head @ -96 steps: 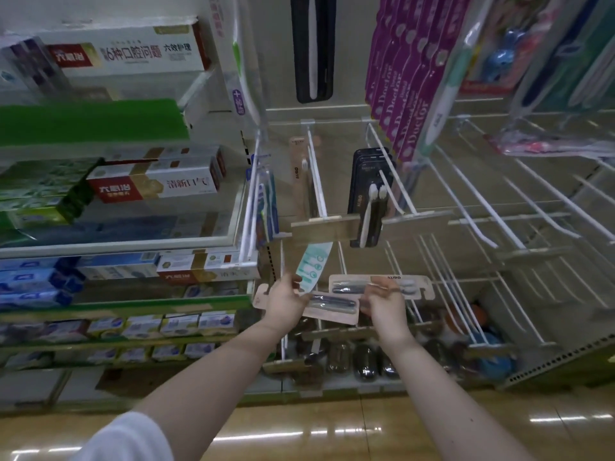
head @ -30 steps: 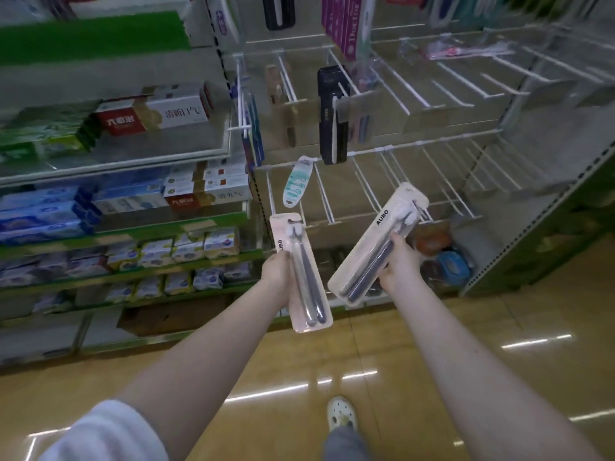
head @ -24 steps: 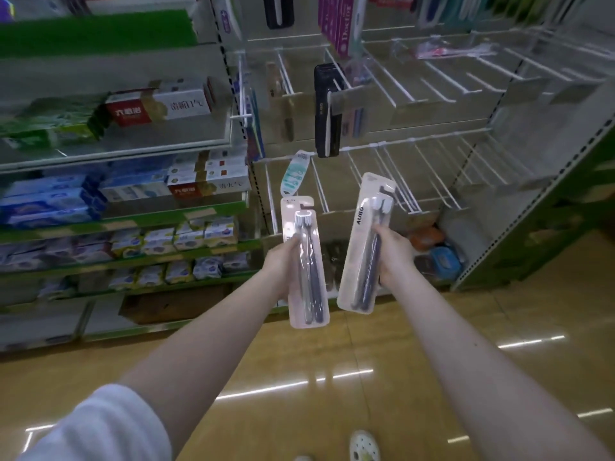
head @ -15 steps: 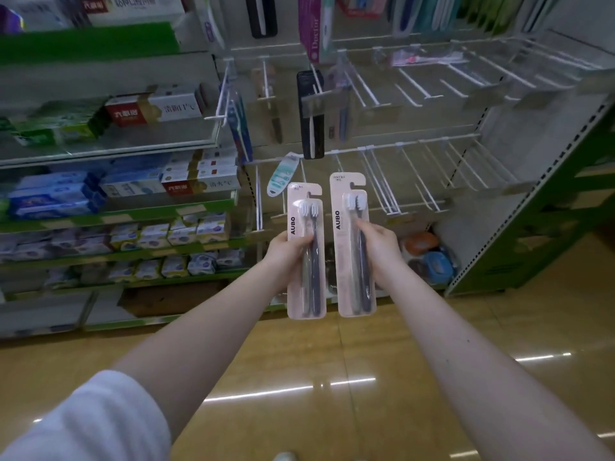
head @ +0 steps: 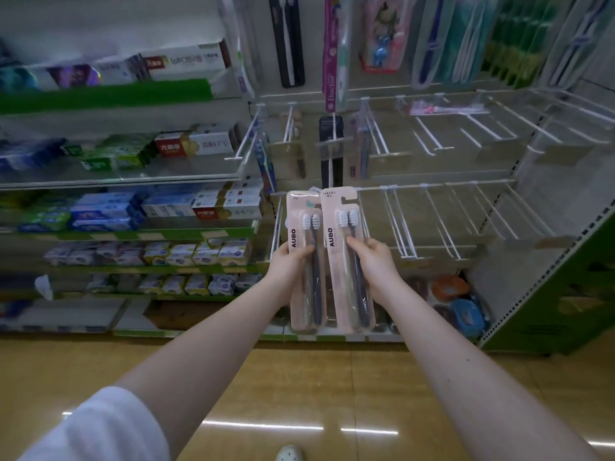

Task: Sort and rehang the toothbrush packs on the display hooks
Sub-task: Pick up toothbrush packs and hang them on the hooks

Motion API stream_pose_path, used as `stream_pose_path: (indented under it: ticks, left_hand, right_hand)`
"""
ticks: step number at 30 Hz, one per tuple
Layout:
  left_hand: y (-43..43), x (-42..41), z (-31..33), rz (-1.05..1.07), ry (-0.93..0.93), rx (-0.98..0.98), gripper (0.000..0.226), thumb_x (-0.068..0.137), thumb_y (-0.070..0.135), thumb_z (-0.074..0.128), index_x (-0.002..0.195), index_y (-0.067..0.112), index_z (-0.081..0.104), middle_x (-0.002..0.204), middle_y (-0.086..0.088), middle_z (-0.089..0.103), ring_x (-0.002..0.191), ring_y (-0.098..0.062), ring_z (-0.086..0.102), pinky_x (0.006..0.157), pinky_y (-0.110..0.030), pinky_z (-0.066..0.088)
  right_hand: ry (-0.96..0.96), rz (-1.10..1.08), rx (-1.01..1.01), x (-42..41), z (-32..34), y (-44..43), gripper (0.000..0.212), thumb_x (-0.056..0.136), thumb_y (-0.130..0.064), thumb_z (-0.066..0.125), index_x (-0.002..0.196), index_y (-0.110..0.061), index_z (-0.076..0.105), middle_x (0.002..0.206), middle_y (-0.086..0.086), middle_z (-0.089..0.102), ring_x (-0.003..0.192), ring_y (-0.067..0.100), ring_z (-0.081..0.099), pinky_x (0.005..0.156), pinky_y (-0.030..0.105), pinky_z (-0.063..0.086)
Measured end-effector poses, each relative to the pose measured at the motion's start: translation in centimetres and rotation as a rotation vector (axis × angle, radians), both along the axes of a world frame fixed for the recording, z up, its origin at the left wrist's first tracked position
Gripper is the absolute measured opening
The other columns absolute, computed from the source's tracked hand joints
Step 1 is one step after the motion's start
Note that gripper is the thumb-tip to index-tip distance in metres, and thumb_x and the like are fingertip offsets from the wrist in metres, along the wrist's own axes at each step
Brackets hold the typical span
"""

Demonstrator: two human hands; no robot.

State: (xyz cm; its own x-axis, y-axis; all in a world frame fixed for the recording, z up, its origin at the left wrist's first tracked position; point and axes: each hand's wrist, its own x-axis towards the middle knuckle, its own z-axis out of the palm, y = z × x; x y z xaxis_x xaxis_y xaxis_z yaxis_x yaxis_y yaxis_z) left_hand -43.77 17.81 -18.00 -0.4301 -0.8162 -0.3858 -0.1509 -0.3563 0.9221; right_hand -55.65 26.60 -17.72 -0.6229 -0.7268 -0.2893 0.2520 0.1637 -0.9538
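Left hand (head: 289, 266) fingers curled round a beige AUBO two-toothbrush card pack (head: 305, 261), thumb across its front. Right hand (head: 375, 264) grips a matching beige pack (head: 346, 257) the same way. Both upright, edges touching, in front of white wire display hooks (head: 432, 221).

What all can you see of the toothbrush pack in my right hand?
The right-hand pack is a pale pink card with AUBO printed down its left side, a hook cutout at the top, and a clear blister holding two brushes, white bristle heads up, one handle dark, one pale. It is upright, unhung, gripped mid-height by the right hand, thumb across the front, its left edge against the left-hand pack.
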Motion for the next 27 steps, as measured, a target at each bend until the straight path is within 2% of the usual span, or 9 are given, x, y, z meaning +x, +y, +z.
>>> stream_pose_path:
  ticks: [5, 8, 11, 14, 17, 19, 21, 22, 27]
  left_hand:
    - [-4.4, 0.8, 0.0, 0.038, -0.005, 0.076, 0.024, 0.091, 0.030, 0.060, 0.112, 0.017, 0.060, 0.102, -0.008, 0.067, 0.097, -0.029, 0.063, 0.084, -0.046, 0.051]
    - [-8.8, 1.0, -0.4, 0.038, -0.071, 0.120, 0.035, 0.090, 0.032, 0.060, 0.119, 0.012, 0.059, 0.110, -0.012, 0.066, 0.104, -0.033, 0.061, 0.095, -0.051, 0.047]
    - [-13.4, 0.9, -0.6, 0.048, -0.101, 0.155, 0.030, 0.092, 0.030, 0.057, 0.112, 0.008, 0.061, 0.105, -0.014, 0.066, 0.099, -0.032, 0.062, 0.091, -0.046, 0.048]
    - [-17.0, 0.4, -0.7, 0.041, -0.143, 0.180, 0.024, 0.093, 0.027, 0.055, 0.102, 0.005, 0.060, 0.094, -0.015, 0.063, 0.092, -0.031, 0.061, 0.087, -0.043, 0.050]
    - [-19.6, -0.3, -0.8, 0.018, -0.179, 0.185, 0.023, 0.092, 0.027, 0.055, 0.102, 0.007, 0.060, 0.106, -0.017, 0.064, 0.099, -0.033, 0.061, 0.094, -0.047, 0.049]
    - [-20.9, -1.0, -1.1, 0.011, -0.162, 0.163, 0.029, 0.094, 0.024, 0.055, 0.115, 0.006, 0.058, 0.109, -0.017, 0.063, 0.099, -0.034, 0.062, 0.086, -0.046, 0.051]
    - [-21.5, -1.6, -1.1, -0.011, -0.112, 0.159, 0.029, 0.095, 0.018, 0.053, 0.122, 0.006, 0.052, 0.099, -0.013, 0.063, 0.083, -0.029, 0.062, 0.066, -0.042, 0.051]
    - [-21.8, -1.8, -1.2, -0.014, -0.105, 0.161, 0.029, 0.095, 0.017, 0.053, 0.123, 0.008, 0.050, 0.097, -0.011, 0.062, 0.080, -0.026, 0.061, 0.062, -0.041, 0.050]
    - [-23.9, -3.3, -2.1, -0.027, -0.119, 0.084, 0.049, 0.091, 0.025, 0.057, 0.135, 0.009, 0.042, 0.127, -0.014, 0.057, 0.108, -0.033, 0.058, 0.092, -0.052, 0.048]
  right_hand:
    - [0.071, 0.017, 0.030, 0.2, 0.0, -5.2, 0.021, 0.093, -0.023, 0.055, 0.106, -0.008, 0.061, 0.104, 0.012, 0.068, 0.096, 0.026, 0.064, 0.089, 0.040, 0.050]
    - [0.117, -0.003, 0.050, 0.2, 0.1, -9.2, 0.034, 0.091, -0.026, 0.057, 0.118, -0.007, 0.053, 0.107, 0.007, 0.063, 0.097, 0.022, 0.060, 0.085, 0.035, 0.047]
    - [0.128, -0.023, 0.072, 0.1, 0.2, -12.8, 0.041, 0.091, -0.029, 0.059, 0.124, -0.008, 0.046, 0.110, 0.004, 0.058, 0.094, 0.017, 0.057, 0.072, 0.028, 0.044]
    - [0.168, -0.045, 0.095, 0.0, 0.3, -15.6, 0.034, 0.093, -0.031, 0.056, 0.118, -0.011, 0.045, 0.103, 0.001, 0.054, 0.080, 0.009, 0.051, 0.058, 0.021, 0.035]
    - [0.199, -0.051, 0.130, -0.1, 0.4, -17.8, 0.031, 0.092, -0.035, 0.057, 0.111, -0.015, 0.044, 0.097, -0.001, 0.054, 0.077, 0.007, 0.050, 0.060, 0.024, 0.037]
    - [0.225, -0.054, 0.168, -0.2, 0.3, -19.0, 0.027, 0.093, -0.033, 0.055, 0.110, -0.016, 0.044, 0.090, -0.005, 0.051, 0.074, 0.007, 0.048, 0.063, 0.027, 0.039]
    - [0.263, -0.075, 0.183, -0.5, 0.2, -20.2, 0.022, 0.092, -0.028, 0.056, 0.108, -0.015, 0.047, 0.092, -0.002, 0.054, 0.072, 0.008, 0.049, 0.065, 0.028, 0.042]
    - [0.281, -0.087, 0.180, -0.6, 0.2, -20.7, 0.020, 0.091, -0.026, 0.057, 0.107, -0.015, 0.050, 0.096, 0.001, 0.057, 0.073, 0.010, 0.051, 0.067, 0.028, 0.043]
    - [0.324, -0.087, 0.132, -1.7, 0.0, -23.0, 0.023, 0.090, -0.018, 0.060, 0.111, -0.010, 0.055, 0.098, 0.000, 0.059, 0.087, 0.016, 0.057, 0.080, 0.031, 0.048]
